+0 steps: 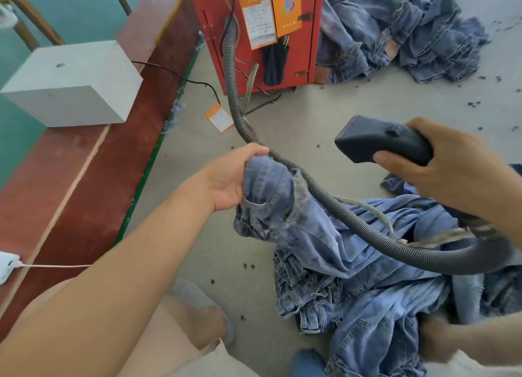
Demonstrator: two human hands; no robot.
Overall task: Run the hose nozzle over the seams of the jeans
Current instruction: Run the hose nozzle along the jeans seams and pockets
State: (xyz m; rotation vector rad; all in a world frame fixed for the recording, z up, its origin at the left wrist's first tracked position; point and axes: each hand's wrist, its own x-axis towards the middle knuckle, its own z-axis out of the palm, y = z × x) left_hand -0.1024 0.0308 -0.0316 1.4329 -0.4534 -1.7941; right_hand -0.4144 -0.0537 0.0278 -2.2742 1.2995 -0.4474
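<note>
The left hand (228, 178) is curled round a bunched end of the jeans (324, 235), apparently the waistband, and lifts it off the floor (226, 249); the rest of the denim trails down to the heap below the right hand. The right hand (440, 162) is wrapped round the nozzle (378, 139), thumb on its near side, holding it in the air with the flat mouth pointing away towards the left hand, well clear of the cloth. The hose (324, 195) loops from under the right wrist, across the held denim, and passes just beyond the left fingers.

This looks like the set-up step: garment gathered, nozzle not yet on a seam. The next move calls for bringing the mouth down onto the seam beside the left hand, with the cloth held taut and the hose kept from snagging.
</note>
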